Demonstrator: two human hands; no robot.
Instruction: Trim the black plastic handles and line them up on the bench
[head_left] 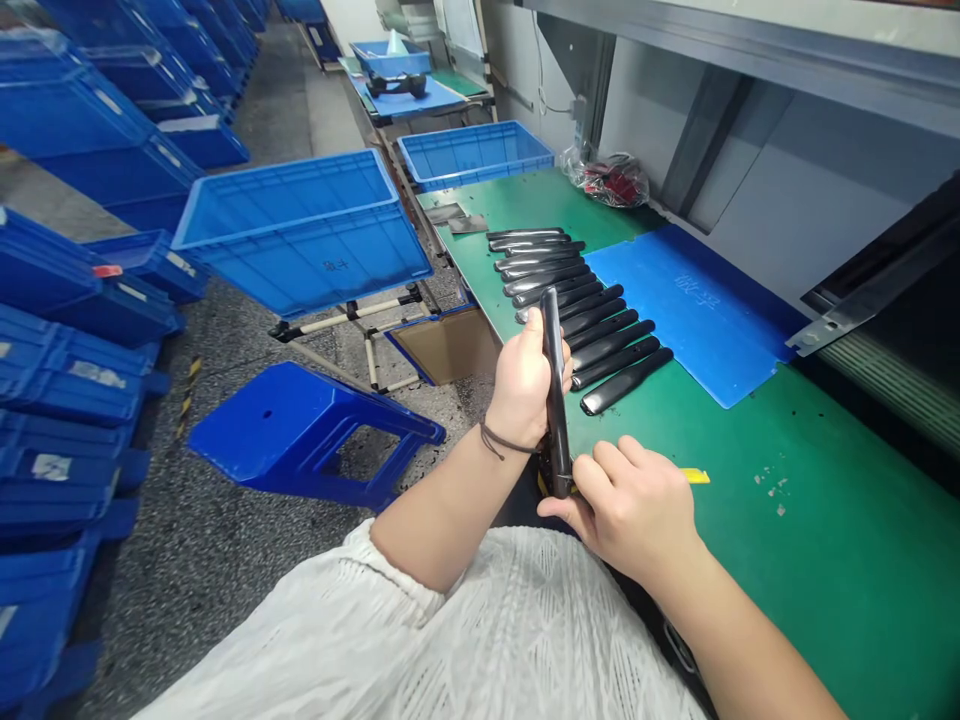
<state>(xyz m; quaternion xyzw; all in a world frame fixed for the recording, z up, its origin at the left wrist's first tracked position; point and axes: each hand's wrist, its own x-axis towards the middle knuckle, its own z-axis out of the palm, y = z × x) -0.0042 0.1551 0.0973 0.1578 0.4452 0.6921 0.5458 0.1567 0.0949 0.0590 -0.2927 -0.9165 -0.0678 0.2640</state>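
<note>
My left hand [523, 382] is closed around a long glossy black plastic handle [556, 400], held upright in front of my body. At the handle's lower end, my right hand [637, 500] is closed with its thumb pressed near the tip. A yellow strip, which looks like the end of a utility knife [695, 476], sticks out behind the right fist; the rest of it is mostly hidden by the fingers. Beyond my hands, several similar black handles [626, 382] lie side by side in a row on the green table [847, 560].
A blue sheet [697, 310] lies right of the row. Blue bins [300, 240] stand left of and beyond the table [480, 150]. A blue stool [277, 430] is at my left. A plastic bag [611, 180] sits at the back, below an overhead metal shelf [787, 70].
</note>
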